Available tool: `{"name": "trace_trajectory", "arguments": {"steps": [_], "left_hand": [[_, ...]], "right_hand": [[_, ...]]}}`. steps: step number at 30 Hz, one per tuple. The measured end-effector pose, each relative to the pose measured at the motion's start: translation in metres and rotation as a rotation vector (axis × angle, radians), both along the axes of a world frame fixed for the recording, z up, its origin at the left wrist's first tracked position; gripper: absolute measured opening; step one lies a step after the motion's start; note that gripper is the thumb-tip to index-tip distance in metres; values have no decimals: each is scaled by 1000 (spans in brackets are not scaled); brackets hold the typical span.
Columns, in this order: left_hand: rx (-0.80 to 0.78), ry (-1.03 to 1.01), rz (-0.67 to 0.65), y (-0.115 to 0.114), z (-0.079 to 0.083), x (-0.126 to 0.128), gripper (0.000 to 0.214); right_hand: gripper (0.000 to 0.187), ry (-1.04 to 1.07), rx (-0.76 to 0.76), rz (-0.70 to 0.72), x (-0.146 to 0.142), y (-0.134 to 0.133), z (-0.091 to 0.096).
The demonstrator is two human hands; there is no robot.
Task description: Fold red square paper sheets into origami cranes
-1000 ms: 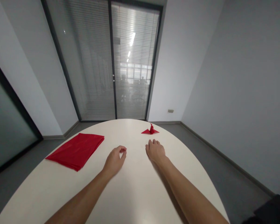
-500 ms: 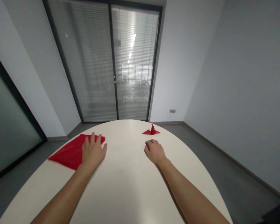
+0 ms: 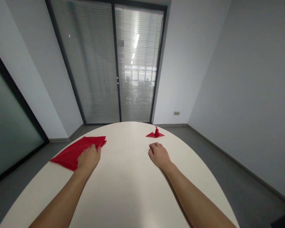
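Note:
On the left of the white round table lies a stack of thin red paper sheets (image 3: 70,152), its layered corners showing at the right. My left hand (image 3: 89,155) is over the stack's near right edge, fingers curled and closed on the red paper; how many sheets are in its grasp is hidden. A small folded red paper crane (image 3: 156,133) stands at the far right of the table, wings spread. Just short of the crane, my right hand (image 3: 159,154) rests on the tabletop with its fingers loosely curled and nothing visible in them.
The round white table (image 3: 123,190) has its curved far edge just beyond the crane. Behind it are a glass partition with blinds (image 3: 97,69) and a wall socket (image 3: 176,113). A dark object (image 3: 283,218) shows at the lower right corner.
My left hand has gone from spread fingers over the red paper to curled ones, drawing slightly nearer and left. My right hand has stayed in place.

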State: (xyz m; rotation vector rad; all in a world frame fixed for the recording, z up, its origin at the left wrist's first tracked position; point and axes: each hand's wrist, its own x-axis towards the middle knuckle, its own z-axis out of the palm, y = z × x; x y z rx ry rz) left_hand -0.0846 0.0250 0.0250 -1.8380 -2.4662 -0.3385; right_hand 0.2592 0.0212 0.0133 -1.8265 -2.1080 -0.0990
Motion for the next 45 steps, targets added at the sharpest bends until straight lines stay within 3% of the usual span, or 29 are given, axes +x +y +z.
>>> {"name": "trace_trajectory", "arguments": {"steps": [17, 24, 32, 40, 45], "left_hand": [[-13, -47, 2, -4, 13, -6, 38], [135, -113, 35, -9, 25, -4, 37], [102, -244, 98, 2, 9, -12, 51], [65, -244, 56, 5, -4, -19, 33], [82, -248, 82, 4, -2, -18, 35]], "right_hand": [[31, -2, -31, -4, -2, -5, 5], [31, 0, -26, -3, -2, -5, 5], [31, 2, -33, -7, -1, -3, 3], [31, 6, -33, 1, 0, -2, 1], [30, 6, -10, 4, -1, -2, 0]]}}
